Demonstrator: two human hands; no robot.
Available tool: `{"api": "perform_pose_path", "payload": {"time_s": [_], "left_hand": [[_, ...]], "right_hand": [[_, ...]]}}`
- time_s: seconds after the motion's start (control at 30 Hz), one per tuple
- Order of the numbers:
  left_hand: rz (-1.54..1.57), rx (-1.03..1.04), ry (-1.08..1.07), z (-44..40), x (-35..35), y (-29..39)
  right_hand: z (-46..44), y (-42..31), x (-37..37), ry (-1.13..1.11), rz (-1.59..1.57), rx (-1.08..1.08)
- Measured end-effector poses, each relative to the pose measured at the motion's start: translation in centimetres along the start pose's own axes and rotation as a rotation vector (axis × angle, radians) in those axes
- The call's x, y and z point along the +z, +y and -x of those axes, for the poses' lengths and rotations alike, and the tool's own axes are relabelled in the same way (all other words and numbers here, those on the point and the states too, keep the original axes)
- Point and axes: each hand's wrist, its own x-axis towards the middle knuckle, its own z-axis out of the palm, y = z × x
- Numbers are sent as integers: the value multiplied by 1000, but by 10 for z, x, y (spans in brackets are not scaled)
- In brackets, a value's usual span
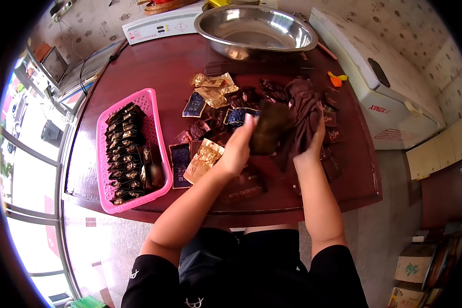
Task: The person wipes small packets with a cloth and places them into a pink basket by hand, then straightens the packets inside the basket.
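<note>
My left hand (235, 153) pinches a dark, shiny packet (270, 129), held above the middle of the table and somewhat blurred. A crumpled dark brown cloth (304, 108) is gripped in my right hand (313, 143), right beside the packet. Whether the two touch I cannot tell. Under and around both hands lie loose gold packets (204, 160), blue packets (194, 104) and dark ones. On the left stands a pink plastic basket (103, 179), where black-and-gold packets (126, 154) are lined up in a row.
A wide steel basin (256, 31) and a white appliance with a control panel (161, 24) occupy the back of the dark red table (138, 66). An orange-and-yellow item (336, 79) lies near the right edge. Beyond it stands a white freezer (390, 97) with a phone (379, 72) on top.
</note>
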Motion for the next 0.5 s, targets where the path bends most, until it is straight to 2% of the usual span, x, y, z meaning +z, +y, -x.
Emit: {"api": "perform_pose_path", "payload": {"time_s": [0.03,0.1,0.13,0.2,0.27,0.3,0.33,0.37,0.43,0.5], "left_hand": [[134,49,63,-1,0,1],[309,180,257,-5,3,5],[311,221,264,-7,0,8],[277,190,237,-2,1,10],[265,173,340,3,5,7],[301,32,299,-1,-7,-1],[135,96,296,-1,5,2],[-180,4,245,-3,-4,-4],[-191,179,165,-5,15,-15],[-406,177,56,-6,-2,-36]], "right_hand": [[5,0,10,-4,0,0],[21,8,39,-181,358,-341],[25,15,40,-186,357,-337],[32,29,39,-648,1168,-679],[43,42,48,-835,1390,-765],[41,41,47,-832,1392,-763],[37,39,45,-735,1374,-782],[33,37,44,-642,1354,-799],[25,29,40,-469,1387,-815],[16,22,36,-327,1367,-754]]}}
